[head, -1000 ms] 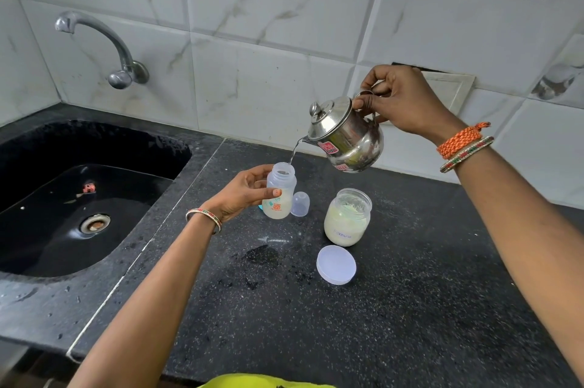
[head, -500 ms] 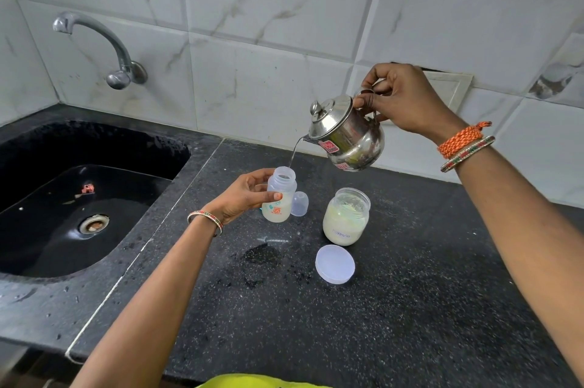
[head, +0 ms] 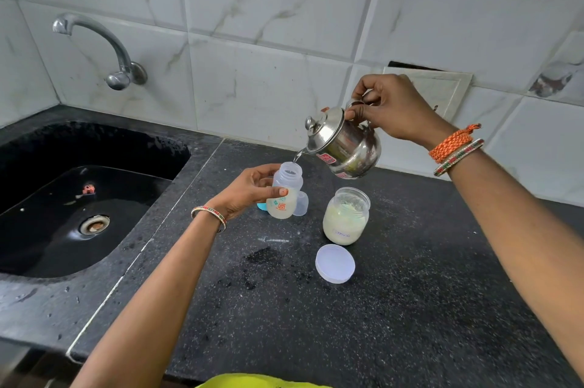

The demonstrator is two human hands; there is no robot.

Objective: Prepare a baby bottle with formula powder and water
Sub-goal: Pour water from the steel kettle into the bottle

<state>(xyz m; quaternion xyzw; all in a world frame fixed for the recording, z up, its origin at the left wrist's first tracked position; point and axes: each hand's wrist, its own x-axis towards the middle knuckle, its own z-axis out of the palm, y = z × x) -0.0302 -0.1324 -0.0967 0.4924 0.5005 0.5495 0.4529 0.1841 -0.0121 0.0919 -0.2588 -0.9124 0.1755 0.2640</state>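
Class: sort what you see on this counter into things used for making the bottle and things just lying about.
In use: baby bottle, steel kettle, formula jar, jar lid, clear bottle cap.
Lying about: tap, sink, red scrap in it.

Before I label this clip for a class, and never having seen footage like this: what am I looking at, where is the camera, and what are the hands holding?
There is no machine here. A person wears one wide-angle camera on the head, looking forward and down, so you see their own two arms.

The left hand grips an open baby bottle over a black counter. The right hand holds a small steel kettle by its handle, tilted so a thin stream of water runs into the bottle's mouth.

On the counter stand an open jar of pale formula powder, with its white lid lying in front of it, and a clear cap just behind the bottle. To the left are a black sink and a wall tap.
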